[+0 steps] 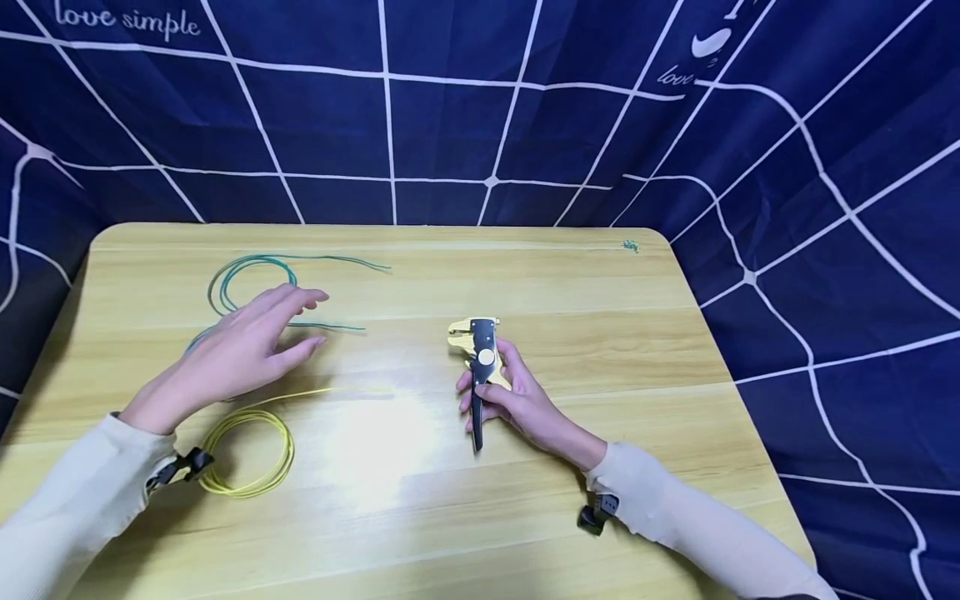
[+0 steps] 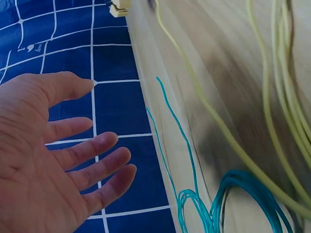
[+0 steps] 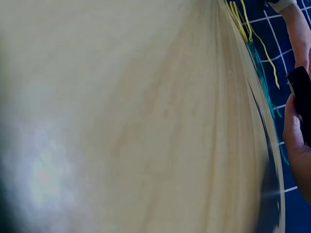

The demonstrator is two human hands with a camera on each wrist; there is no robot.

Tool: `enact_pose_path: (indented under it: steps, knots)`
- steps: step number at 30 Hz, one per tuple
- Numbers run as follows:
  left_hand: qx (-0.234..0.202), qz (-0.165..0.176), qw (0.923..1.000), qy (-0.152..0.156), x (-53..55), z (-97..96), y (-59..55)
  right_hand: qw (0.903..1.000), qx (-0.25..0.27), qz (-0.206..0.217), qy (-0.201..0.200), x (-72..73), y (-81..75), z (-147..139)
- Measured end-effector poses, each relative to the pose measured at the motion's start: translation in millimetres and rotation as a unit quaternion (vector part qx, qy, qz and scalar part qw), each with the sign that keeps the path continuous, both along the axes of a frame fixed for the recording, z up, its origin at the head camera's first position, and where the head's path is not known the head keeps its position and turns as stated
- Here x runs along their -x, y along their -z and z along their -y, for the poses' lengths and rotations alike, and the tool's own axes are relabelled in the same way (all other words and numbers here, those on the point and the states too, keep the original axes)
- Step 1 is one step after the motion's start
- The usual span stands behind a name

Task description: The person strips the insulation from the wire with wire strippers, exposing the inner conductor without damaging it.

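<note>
My right hand (image 1: pixel 525 400) grips a wire stripper (image 1: pixel 483 350) with a yellow-and-black head and black handle, its jaws pointing left over the middle of the table. Only the dark handle (image 3: pixel 301 99) and part of that hand show at the right wrist view's edge. My left hand (image 1: pixel 243 350) hovers palm down with fingers extended, overlapping a coil of teal wire (image 1: pixel 258 258) and hiding part of it. Nearer me lies a coil of yellow wire (image 1: pixel 287 462), one end trailing right. In the left wrist view, both the teal wire (image 2: pixel 252 187) and yellow wire (image 2: pixel 209 109) lie beyond the bare palm.
The light wooden table (image 1: pixel 585 300) has rounded corners and a bright glare patch near its middle. A small pile of teal and yellow bits (image 1: pixel 631 246) lies by the far right corner. Dark blue curtains (image 1: pixel 450 125) with white lines hang behind and along the sides.
</note>
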State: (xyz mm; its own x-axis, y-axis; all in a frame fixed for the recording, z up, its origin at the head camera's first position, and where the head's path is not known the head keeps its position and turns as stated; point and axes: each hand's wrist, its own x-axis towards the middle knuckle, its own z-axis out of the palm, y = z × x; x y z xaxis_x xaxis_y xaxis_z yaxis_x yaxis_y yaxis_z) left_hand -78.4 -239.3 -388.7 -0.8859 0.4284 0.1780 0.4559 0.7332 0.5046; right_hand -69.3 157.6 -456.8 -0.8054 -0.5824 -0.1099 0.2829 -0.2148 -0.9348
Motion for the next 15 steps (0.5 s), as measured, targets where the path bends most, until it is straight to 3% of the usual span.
enact_pose_path:
  steps: [8,15]
  knots:
    - [-0.005,0.008,0.9999,0.01,9.5,2.4,5.6,1.0,0.0,0.003,0.006,-0.9,0.9,4.2]
    - [-0.015,0.043,0.9988,0.016,17.8,7.0,14.2,1.0,0.005,-0.003,0.006,0.8,1.5,6.7]
